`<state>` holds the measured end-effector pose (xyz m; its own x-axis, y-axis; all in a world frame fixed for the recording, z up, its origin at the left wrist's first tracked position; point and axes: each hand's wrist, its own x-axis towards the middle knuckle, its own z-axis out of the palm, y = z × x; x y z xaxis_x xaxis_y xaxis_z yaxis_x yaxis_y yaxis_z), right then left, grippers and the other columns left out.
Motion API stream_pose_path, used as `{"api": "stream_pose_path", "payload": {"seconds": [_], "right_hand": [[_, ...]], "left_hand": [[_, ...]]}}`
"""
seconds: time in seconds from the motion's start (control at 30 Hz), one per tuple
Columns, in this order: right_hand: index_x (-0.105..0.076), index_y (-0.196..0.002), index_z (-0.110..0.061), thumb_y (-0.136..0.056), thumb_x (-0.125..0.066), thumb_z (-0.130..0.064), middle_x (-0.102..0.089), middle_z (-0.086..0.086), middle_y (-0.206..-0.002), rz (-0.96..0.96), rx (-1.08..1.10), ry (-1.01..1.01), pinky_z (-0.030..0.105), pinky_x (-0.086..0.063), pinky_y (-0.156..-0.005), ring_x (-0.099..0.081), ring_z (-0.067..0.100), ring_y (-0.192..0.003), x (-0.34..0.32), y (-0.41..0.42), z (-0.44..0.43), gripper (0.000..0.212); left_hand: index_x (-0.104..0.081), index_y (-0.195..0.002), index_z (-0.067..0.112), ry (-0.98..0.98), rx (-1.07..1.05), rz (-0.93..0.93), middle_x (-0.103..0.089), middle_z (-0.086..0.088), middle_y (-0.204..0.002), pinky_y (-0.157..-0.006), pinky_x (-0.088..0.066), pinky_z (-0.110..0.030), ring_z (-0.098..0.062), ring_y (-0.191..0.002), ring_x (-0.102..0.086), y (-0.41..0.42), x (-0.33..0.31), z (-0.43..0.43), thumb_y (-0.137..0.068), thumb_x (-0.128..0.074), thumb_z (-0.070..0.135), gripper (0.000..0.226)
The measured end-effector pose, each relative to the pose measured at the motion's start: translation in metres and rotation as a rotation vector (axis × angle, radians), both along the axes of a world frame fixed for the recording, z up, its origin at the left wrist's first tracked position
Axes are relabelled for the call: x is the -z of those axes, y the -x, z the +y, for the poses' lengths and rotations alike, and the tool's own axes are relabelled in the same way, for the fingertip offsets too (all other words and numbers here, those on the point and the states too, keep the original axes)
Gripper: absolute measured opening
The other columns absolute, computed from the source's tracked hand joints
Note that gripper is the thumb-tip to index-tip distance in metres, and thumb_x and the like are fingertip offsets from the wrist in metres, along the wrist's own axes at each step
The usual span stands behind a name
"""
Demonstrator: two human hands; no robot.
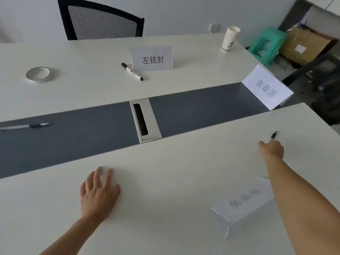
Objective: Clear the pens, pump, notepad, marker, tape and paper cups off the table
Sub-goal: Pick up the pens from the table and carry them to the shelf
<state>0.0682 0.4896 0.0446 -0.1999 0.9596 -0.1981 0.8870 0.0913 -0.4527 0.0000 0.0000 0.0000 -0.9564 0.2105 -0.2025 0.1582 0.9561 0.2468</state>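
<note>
The pale conference table (165, 181) ran wide under the camera, split lengthwise by a dark grey strip with a metal cable hatch (145, 120) set into it. Nearest the person, the left hand (99, 192) lay flat on the top with its fingers spread and nothing in it, serving as a brace. Just right of it a folded name card (242, 205) lay tipped on its side, crossed by the reaching forearm. Further out, the right hand (272, 149) was closed around a black pen (274, 134) near the table's right edge, the tip poking out beyond the knuckles; whether the pen was clear of the surface could not be told. To do this step well, the grip probably wanted to settle on the barrel, then lift straight up and draw back high enough that the forearm did not sweep the tipped card. On the grey strip at far left lay a clear pen (25, 126), which the free left hand looked best placed to take. Beyond the strip sat the tape roll (38, 74) flat on the far side, the marker (132, 71) just in front of a standing name card (151, 58), another card (266, 89) leaning at the right end, and a paper cup (230, 38) upright near the far corner. No pump or notepad showed in view. A mesh chair (103, 21) stood behind.
</note>
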Motion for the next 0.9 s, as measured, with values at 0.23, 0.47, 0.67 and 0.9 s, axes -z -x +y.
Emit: {"api": "stream_pose_path", "payload": {"seconds": [0.23, 0.47, 0.67, 0.9], "right_hand": [[-0.039, -0.122, 0.008, -0.089, -0.046, -0.011, -0.040, 0.029, -0.132, -0.162, 0.133, -0.014, 0.046, -0.033, -0.100, -0.038, 0.044, -0.121, 0.019, 0.019, 0.017, 0.038], [-0.032, -0.122, 0.011, -0.089, -0.045, -0.007, -0.044, 0.034, -0.127, -0.203, -0.044, 0.018, 0.051, -0.040, -0.094, -0.046, 0.048, -0.115, 0.018, 0.034, -0.018, 0.039], [-0.042, -0.102, 0.008, -0.088, -0.041, -0.004, -0.057, 0.035, -0.104, 0.009, -0.483, -0.238, 0.044, -0.041, -0.066, -0.056, 0.049, -0.093, -0.012, 0.073, -0.134, 0.018], [-0.040, -0.089, -0.004, -0.091, -0.035, -0.004, -0.062, 0.022, -0.095, 0.065, -1.034, -0.117, 0.033, -0.030, -0.057, -0.054, 0.037, -0.076, -0.037, 0.080, -0.311, 0.006]], "left_hand": [[-0.050, -0.128, 0.016, -0.015, -0.032, 0.140, -0.045, -0.018, -0.138, -0.102, -0.025, -0.047, -0.032, -0.127, -0.028, 0.000, 0.014, 0.001, -0.076, -0.025, 0.050, 0.067], [-0.050, -0.129, 0.016, 0.034, 0.000, 0.080, -0.047, -0.017, -0.138, -0.101, -0.014, -0.035, -0.036, -0.127, -0.038, 0.002, 0.009, 0.003, -0.078, -0.023, 0.051, 0.067], [-0.025, -0.142, 0.026, 0.016, 0.098, -0.091, -0.019, -0.001, -0.154, -0.113, -0.014, -0.035, -0.022, -0.140, -0.015, 0.007, -0.022, -0.009, -0.064, -0.001, 0.063, 0.089], [-0.048, -0.129, 0.013, -0.209, -0.318, 0.050, -0.044, -0.010, -0.140, -0.107, -0.028, -0.041, -0.028, -0.134, -0.029, -0.048, -0.037, -0.117, -0.088, -0.047, 0.036, 0.047]]}}
